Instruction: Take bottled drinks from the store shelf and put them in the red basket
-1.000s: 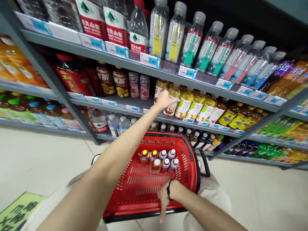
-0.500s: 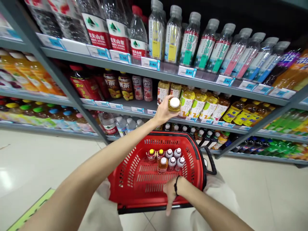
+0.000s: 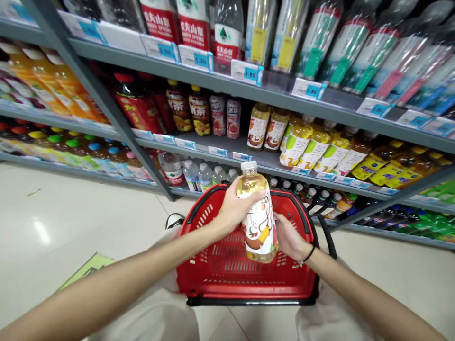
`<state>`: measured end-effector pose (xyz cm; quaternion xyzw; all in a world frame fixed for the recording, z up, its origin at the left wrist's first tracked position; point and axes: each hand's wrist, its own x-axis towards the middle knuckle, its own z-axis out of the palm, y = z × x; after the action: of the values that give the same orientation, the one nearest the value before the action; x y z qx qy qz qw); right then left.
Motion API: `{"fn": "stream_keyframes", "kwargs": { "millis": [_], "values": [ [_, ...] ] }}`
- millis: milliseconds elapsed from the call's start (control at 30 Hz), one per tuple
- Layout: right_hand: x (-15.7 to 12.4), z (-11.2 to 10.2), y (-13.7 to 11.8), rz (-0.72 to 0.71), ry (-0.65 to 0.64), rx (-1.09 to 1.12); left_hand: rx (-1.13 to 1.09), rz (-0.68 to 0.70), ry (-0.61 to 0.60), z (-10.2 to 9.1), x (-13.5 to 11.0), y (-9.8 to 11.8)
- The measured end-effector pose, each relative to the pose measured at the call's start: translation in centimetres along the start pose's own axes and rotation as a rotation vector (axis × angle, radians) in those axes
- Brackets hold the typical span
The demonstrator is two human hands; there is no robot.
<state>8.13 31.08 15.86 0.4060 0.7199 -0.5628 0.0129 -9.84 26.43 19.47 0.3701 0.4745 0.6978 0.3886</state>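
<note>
A bottle of pale yellow tea with a white cap and a white illustrated label is held nearly upright over the red shopping basket. My left hand is wrapped round its upper part, thumb across the label. At its lower right side, my right hand, with a black band on the wrist, is closed against the bottle; its fingertips are partly hidden behind it. The bottle and hands cover the part of the basket where small bottles stood earlier.
Ahead are shelves of drinks with price tags. Similar tea bottles stand on the middle shelf, beside small peach-drink bottles. The basket's black handle sticks out at its right. A green floor sign lies at left.
My left hand has brought the tea bottle from the middle shelf down and back over the basket. My right hand, open above the basket's near edge before, has risen to the bottle.
</note>
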Motion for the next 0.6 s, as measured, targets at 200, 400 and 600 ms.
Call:
{"fn": "stream_keyframes", "kwargs": {
  "millis": [200,400,600],
  "values": [
    [-0.2,4.2,-1.7,0.102,0.136,0.726,0.061,-0.051,-0.180,-0.3,-1.1,0.4],
    [-0.7,5.9,-0.1,0.083,0.223,1.183,0.126,-0.103,-0.381,-1.1,-1.6,1.0],
    [-1.9,5.8,1.9,0.078,0.193,1.185,0.226,-0.044,-0.508,-1.3,-2.6,0.1]
  ]
}}
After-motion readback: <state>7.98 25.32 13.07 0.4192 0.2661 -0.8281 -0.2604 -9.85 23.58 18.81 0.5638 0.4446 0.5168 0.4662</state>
